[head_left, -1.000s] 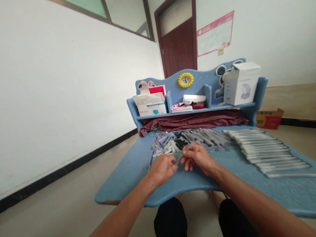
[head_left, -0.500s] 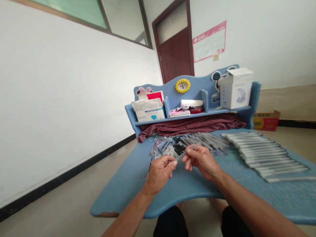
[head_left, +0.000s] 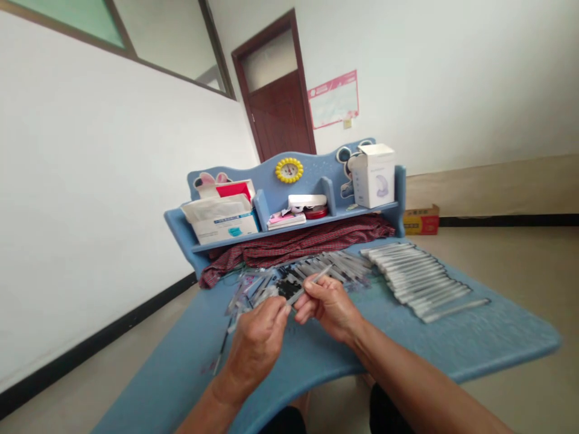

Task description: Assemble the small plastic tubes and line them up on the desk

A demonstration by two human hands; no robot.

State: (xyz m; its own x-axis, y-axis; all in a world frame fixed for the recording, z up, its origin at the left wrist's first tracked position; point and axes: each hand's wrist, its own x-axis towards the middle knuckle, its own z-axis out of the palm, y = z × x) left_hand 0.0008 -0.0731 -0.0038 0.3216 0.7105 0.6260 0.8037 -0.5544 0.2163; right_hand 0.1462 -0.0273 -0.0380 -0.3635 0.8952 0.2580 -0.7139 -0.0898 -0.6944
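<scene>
My right hand is narrow, thumb and fingers pinched on a slim pen that slants up and away from me; my left hand is narrow too, its fingertips at the pen's lower end, though from here I cannot tell whether they grip it or only meet it; the pen is held just above the surface, over the near edge of a pile of black and clear pieces; for work this fine, I judge that firm, even pressure from the thumb serves better than a hard squeeze, since a slim barrel can roll or spring loose; my hands do best low and close together, with the pen kept clear of the loose pieces so that nothing snags; to my right lies a tidy row of pale pens, side by side, with one set askew at its near end; beyond the pile, a checked cloth bunches beneath a blue shelf carrying a white box and a yellow clock.
</scene>
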